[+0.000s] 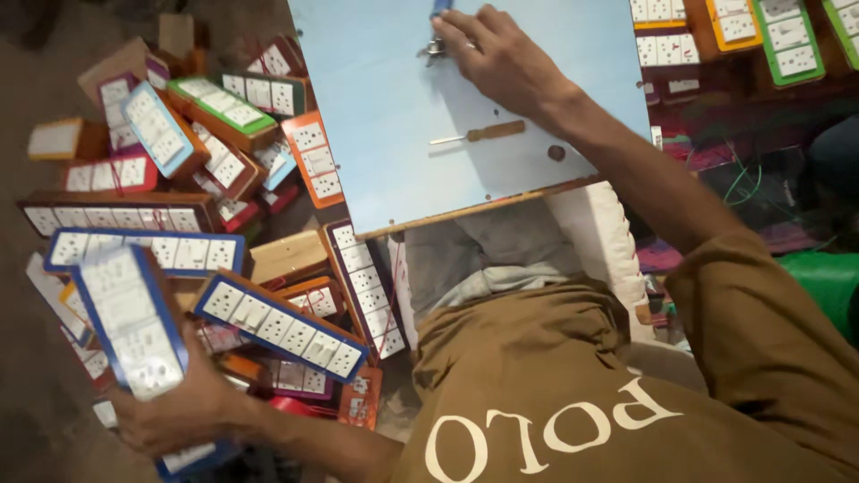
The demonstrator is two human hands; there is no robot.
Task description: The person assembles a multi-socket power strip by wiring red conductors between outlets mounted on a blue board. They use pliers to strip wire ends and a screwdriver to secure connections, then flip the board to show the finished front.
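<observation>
Gripping blue-edged switchboard (134, 326) firmly in left hand (174, 411) over the pile (224, 170); right hand (501, 58) pressing flat on blue board (385, 116) near screwdriver (474, 134), holding nothing. Risking board tipping off lap.

The long blue-edged wooden switchboard box (134, 326) with a white face of sockets and switches is gripped near its lower end, tilted up off the heap of similar boxes at the lower left; its face looks blurred. The small metal fitting (436, 46) sits near the far edge of the pale blue flat board (394, 170), which lies slanted across the person's lap, partly covered by fingers.
</observation>
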